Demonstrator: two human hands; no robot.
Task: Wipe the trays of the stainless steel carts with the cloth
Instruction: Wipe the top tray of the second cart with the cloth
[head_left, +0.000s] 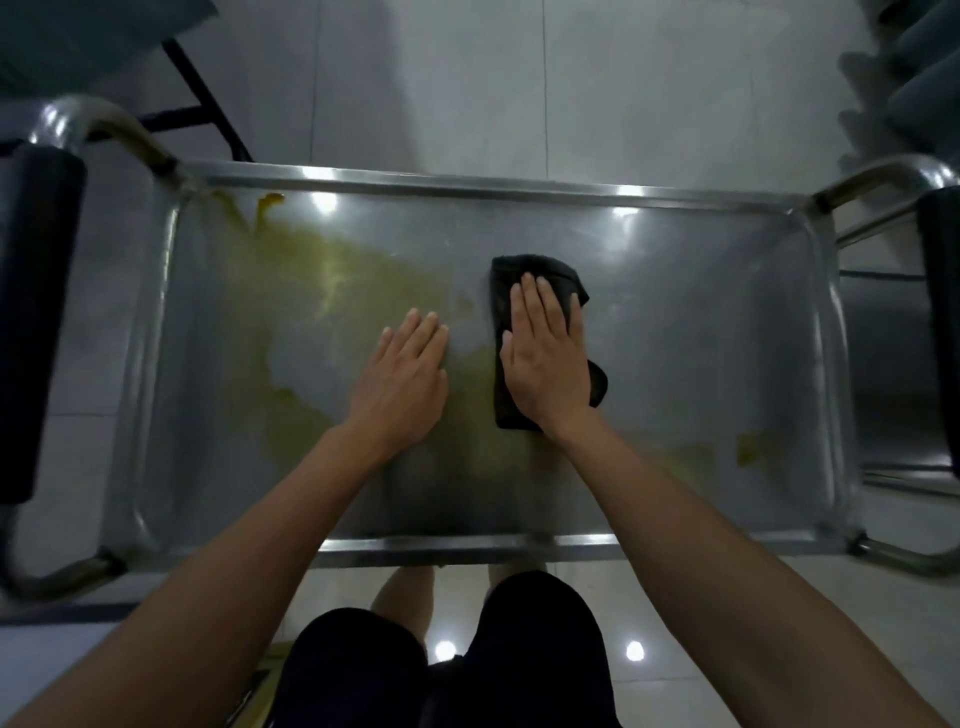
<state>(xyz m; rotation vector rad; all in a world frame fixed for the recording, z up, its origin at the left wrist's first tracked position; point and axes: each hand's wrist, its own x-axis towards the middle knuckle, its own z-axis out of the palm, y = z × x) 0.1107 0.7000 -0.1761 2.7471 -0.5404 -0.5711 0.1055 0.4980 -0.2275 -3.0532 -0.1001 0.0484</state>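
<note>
Right hand (545, 353) flat on black cloth (540, 291), fingers straight, pressing it mid-tray; left hand (402, 382) flat on bare steel, grasping nothing

Risks, judged: cloth likely to smear yellow-green spill (322, 291) thinner instead of lifting it; left palm close to wet film, may slip; leaning could roll cart; orange residue in far-left corner (267, 202) easily missed

Count: one tray (467, 182), one cloth, two hands, two black handles (36, 312), spill patches left and near right

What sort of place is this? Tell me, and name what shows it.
Probably an institutional kitchen or canteen service area: a stainless steel cart tray smeared with yellowish residue, and a glossy tiled floor.
</note>
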